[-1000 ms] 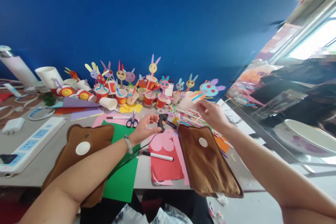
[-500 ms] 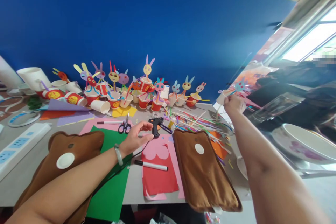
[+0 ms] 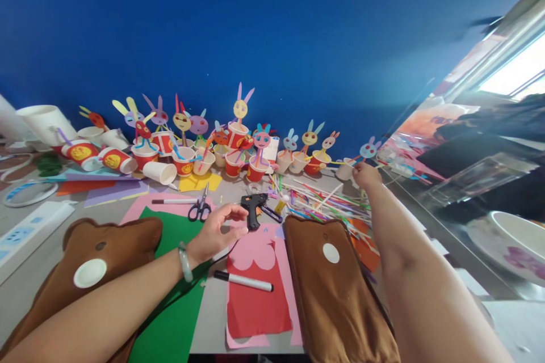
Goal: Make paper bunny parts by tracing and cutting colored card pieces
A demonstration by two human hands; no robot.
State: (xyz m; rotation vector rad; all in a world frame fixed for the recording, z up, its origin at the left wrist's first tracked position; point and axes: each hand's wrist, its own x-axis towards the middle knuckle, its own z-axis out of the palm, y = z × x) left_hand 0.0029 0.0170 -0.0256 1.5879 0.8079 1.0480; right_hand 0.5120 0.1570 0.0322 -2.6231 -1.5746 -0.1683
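Right grip [image 3: 368, 176] of mine is curled at the right of the frame, against a pale paper cup [image 3: 344, 169]; I cannot tell whether it pinches or merely touches. Just right of the cup, above my knuckles, shows a rabbit figure [image 3: 368, 151]: round light-blue face, reddish eyes, lilac ears. More rabbit cups [image 3: 258, 171] line the bench [image 3: 213, 326] leftward. Near the centre, my left grip [image 3: 219, 232], loosely spread and empty, hovers beside a black glue gun [image 3: 253, 219].

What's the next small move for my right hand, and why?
Probably loosen the right hand gently and draw it back: the paper cup beside it seems to stand on the table, at the right end of the other cups, and its rabbit figure is upright.
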